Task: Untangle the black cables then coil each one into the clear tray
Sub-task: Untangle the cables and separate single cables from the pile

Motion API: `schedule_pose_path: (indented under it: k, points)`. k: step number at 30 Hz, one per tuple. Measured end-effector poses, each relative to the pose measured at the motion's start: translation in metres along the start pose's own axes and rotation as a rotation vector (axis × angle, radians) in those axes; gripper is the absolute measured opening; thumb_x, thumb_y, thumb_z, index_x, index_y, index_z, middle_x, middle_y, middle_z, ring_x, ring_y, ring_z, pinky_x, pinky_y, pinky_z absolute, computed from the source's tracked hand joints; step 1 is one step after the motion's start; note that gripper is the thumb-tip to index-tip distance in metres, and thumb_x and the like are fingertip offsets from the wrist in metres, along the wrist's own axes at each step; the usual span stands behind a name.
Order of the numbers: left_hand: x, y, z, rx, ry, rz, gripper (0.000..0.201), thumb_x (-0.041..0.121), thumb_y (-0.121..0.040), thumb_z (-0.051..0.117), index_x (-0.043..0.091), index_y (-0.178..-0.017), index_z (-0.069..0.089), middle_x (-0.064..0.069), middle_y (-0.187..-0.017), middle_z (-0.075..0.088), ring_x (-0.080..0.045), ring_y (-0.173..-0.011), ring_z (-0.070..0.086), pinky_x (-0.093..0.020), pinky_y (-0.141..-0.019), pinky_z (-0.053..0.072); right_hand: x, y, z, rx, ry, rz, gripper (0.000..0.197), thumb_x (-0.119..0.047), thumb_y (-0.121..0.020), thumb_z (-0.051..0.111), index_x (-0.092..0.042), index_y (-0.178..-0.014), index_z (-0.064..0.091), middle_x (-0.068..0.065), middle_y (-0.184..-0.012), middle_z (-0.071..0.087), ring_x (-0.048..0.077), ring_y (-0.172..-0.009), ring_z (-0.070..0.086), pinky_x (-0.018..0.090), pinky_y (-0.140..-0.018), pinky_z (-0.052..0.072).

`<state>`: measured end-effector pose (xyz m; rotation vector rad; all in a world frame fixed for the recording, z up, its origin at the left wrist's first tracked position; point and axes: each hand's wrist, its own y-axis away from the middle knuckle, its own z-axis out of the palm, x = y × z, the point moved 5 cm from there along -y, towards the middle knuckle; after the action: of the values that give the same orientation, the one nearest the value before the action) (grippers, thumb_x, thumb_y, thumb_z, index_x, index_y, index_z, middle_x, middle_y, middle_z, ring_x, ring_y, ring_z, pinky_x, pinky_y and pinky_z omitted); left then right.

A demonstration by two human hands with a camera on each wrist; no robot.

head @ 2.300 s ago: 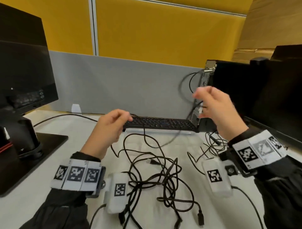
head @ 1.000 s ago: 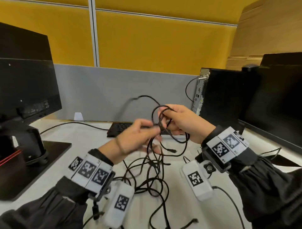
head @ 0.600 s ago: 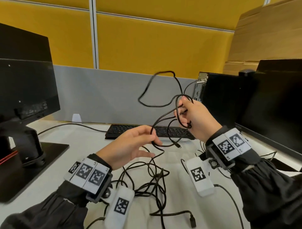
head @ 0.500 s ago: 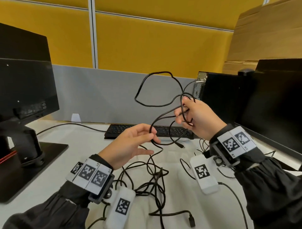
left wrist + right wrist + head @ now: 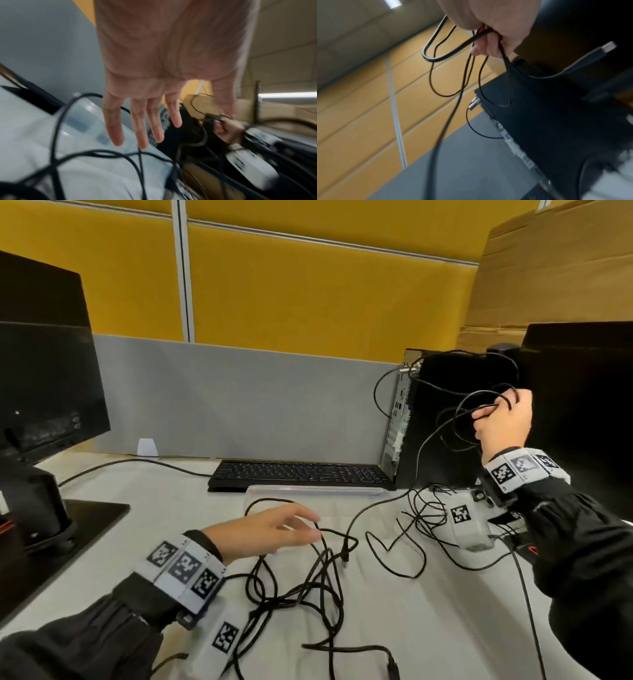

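Observation:
Several black cables (image 5: pixel 308 587) lie tangled on the white table in front of me. My right hand (image 5: pixel 493 419) is raised at the right and grips a few loops of one black cable (image 5: pixel 455 419). From that fist a strand runs down to the table. The right wrist view shows the fingers (image 5: pixel 488 44) curled round the loops, and a USB plug (image 5: pixel 606 47) hanging free. My left hand (image 5: pixel 294 529) hovers low over the tangle, fingers straight and spread (image 5: pixel 137 128), holding nothing. The clear tray (image 5: pixel 315 491) sits behind the tangle, its floor hard to make out.
A black keyboard (image 5: pixel 298 474) lies just behind the tray. A black PC tower (image 5: pixel 428 474) and a monitor (image 5: pixel 582 405) stand at the right, close behind my right hand. Another monitor (image 5: pixel 44 378) with its base (image 5: pixel 85 525) is on the left. More thin cables (image 5: pixel 424 515) lie by the tower.
My right hand has swung right and away with the cable loops, stretching a strand from the table. The left hand has dropped from the lifted cable to just above the tangle, fingers spread.

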<state>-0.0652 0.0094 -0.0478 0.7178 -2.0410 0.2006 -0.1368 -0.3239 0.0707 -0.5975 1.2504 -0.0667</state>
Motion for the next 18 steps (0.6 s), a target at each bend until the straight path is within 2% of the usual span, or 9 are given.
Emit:
schedule_pose_path:
  k: [3, 5, 6, 8, 9, 10, 13, 16, 18]
  points:
    - [0.020, -0.005, 0.038, -0.297, -0.122, 0.022, 0.059, 0.047, -0.084, 0.062, 0.042, -0.135, 0.032, 0.015, -0.121, 0.054, -0.007, -0.094, 0.063, -0.031, -0.099, 0.045, 0.020, 0.008, 0.003, -0.055, -0.075, 0.182, 0.026, -0.014, -0.097, 0.020, -0.024, -0.078, 0.035, 0.008, -0.073, 0.059, 0.015, -0.047, 0.062, 0.018, -0.037, 0.041]
    - [0.025, -0.008, 0.056, -0.433, -0.212, -0.006, 0.057, 0.042, -0.086, 0.063, 0.041, -0.135, 0.034, 0.015, -0.105, 0.061, -0.010, -0.077, 0.063, -0.030, -0.094, 0.046, 0.028, 0.017, 0.008, -0.115, -0.193, 0.307, 0.023, -0.012, -0.098, 0.021, -0.021, -0.084, 0.036, 0.013, -0.085, 0.063, 0.028, -0.062, 0.067, 0.023, -0.043, 0.051]
    - [0.025, -0.010, 0.060, -0.457, -0.243, -0.023, 0.051, 0.039, -0.088, 0.061, 0.038, -0.133, 0.039, 0.012, -0.094, 0.063, -0.011, -0.070, 0.061, -0.029, -0.087, 0.047, 0.028, 0.021, 0.010, -0.136, -0.283, 0.368, 0.019, -0.010, -0.098, 0.022, -0.017, -0.090, 0.038, 0.016, -0.092, 0.063, 0.032, -0.068, 0.067, 0.025, -0.044, 0.052]
    - [0.023, -0.019, 0.063, -0.406, -0.254, -0.049, 0.036, 0.030, -0.093, 0.053, 0.027, -0.129, 0.048, 0.006, -0.078, 0.060, -0.009, -0.060, 0.054, -0.026, -0.072, 0.047, 0.022, 0.025, 0.019, -0.203, -0.453, 0.415, 0.020, -0.011, -0.097, 0.023, -0.003, -0.101, 0.042, 0.021, -0.101, 0.059, 0.035, -0.078, 0.068, 0.027, -0.047, 0.054]
    - [0.024, -0.024, 0.062, -0.353, -0.266, -0.042, 0.031, 0.028, -0.095, 0.049, 0.022, -0.126, 0.052, 0.006, -0.076, 0.056, -0.008, -0.059, 0.052, -0.024, -0.069, 0.046, 0.016, 0.027, 0.026, -0.224, -0.515, 0.403, 0.022, -0.012, -0.097, 0.024, -0.002, -0.102, 0.042, 0.020, -0.099, 0.058, 0.035, -0.079, 0.068, 0.032, -0.053, 0.058]
    - [0.025, -0.029, 0.061, -0.302, -0.302, -0.023, 0.029, 0.026, -0.097, 0.045, 0.019, -0.123, 0.055, 0.007, -0.075, 0.053, -0.006, -0.059, 0.051, -0.022, -0.067, 0.045, 0.006, 0.031, 0.033, -0.241, -0.546, 0.369, 0.019, -0.012, -0.097, 0.024, -0.007, -0.097, 0.042, 0.018, -0.092, 0.057, 0.034, -0.078, 0.068, 0.038, -0.061, 0.059]
    - [0.028, -0.041, 0.061, -0.229, -0.408, -0.005, 0.029, 0.023, -0.099, 0.040, 0.012, -0.119, 0.058, 0.014, -0.069, 0.050, -0.002, -0.059, 0.046, -0.015, -0.062, 0.039, -0.025, 0.046, 0.053, -0.269, -0.610, 0.221, 0.017, -0.012, -0.099, 0.026, -0.018, -0.086, 0.035, 0.011, -0.074, 0.053, 0.032, -0.073, 0.063, 0.044, -0.076, 0.057]
    - [0.019, -0.047, 0.062, -0.251, -0.428, -0.063, 0.031, 0.017, -0.098, 0.037, 0.005, -0.118, 0.058, 0.006, -0.065, 0.051, -0.008, -0.059, 0.045, -0.016, -0.060, 0.038, -0.059, 0.052, 0.055, -0.253, -0.720, 0.062, 0.018, -0.011, -0.099, 0.026, -0.017, -0.083, 0.033, 0.003, -0.059, 0.053, 0.021, -0.057, 0.058, 0.043, -0.076, 0.051]
    - [0.014, -0.048, 0.060, -0.257, -0.418, -0.082, 0.029, 0.019, -0.098, 0.039, 0.005, -0.115, 0.059, 0.003, -0.064, 0.051, -0.009, -0.059, 0.045, -0.013, -0.057, 0.039, -0.077, 0.050, 0.047, -0.228, -0.808, -0.019, 0.017, -0.013, -0.100, 0.025, -0.016, -0.085, 0.033, 0.002, -0.056, 0.051, 0.022, -0.055, 0.055, 0.038, -0.068, 0.051]
